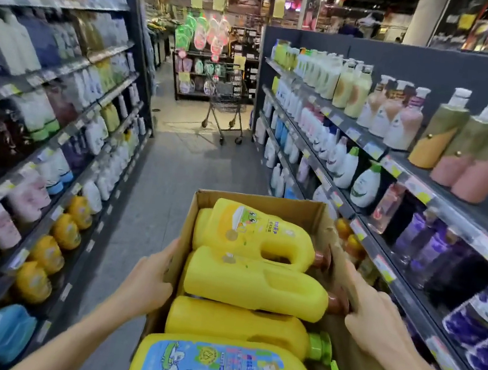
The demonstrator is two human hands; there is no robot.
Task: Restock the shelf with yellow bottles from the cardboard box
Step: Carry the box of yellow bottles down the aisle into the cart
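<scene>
An open cardboard box [265, 203] is carried in front of me, low in the middle of the view. Several yellow bottles [254, 283] lie on their sides in it, two with brown caps, two nearer ones with green caps. My left hand [147, 281] grips the box's left wall. My right hand [374, 319] grips its right wall. On the left shelf unit, a low shelf [43, 285] holds a row of similar yellow bottles [46, 254].
I stand in a shop aisle between two tall shelf units full of bottles, the right one [394, 174] close to the box. A shopping trolley [226, 104] stands at the aisle's far end. The grey floor [168, 180] runs ahead.
</scene>
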